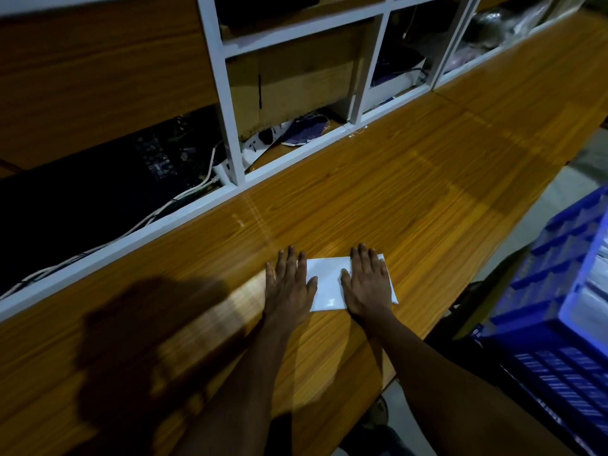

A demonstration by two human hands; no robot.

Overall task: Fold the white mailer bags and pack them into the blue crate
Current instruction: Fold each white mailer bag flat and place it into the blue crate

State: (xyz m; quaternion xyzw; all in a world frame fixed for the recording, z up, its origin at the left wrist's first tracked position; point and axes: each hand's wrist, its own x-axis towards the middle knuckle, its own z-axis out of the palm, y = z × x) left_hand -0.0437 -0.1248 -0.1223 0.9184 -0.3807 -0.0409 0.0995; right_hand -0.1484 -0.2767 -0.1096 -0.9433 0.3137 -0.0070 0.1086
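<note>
A folded white mailer bag (329, 284) lies flat on the wooden table (427, 179), a little right of the middle. My left hand (289, 284) presses flat on its left end, fingers straight and spread, partly on the wood. My right hand (367, 284) presses flat on the bag's right half, fingers straight. The blue crate (556, 311) stands off the table's right edge, lower down, with white bags showing inside at the far right.
A white-framed shelf unit (230, 126) runs along the table's far side, holding cardboard, cables, a power strip and dark items. The table's right edge drops to a grey floor. My shadow falls on the wood at the lower left.
</note>
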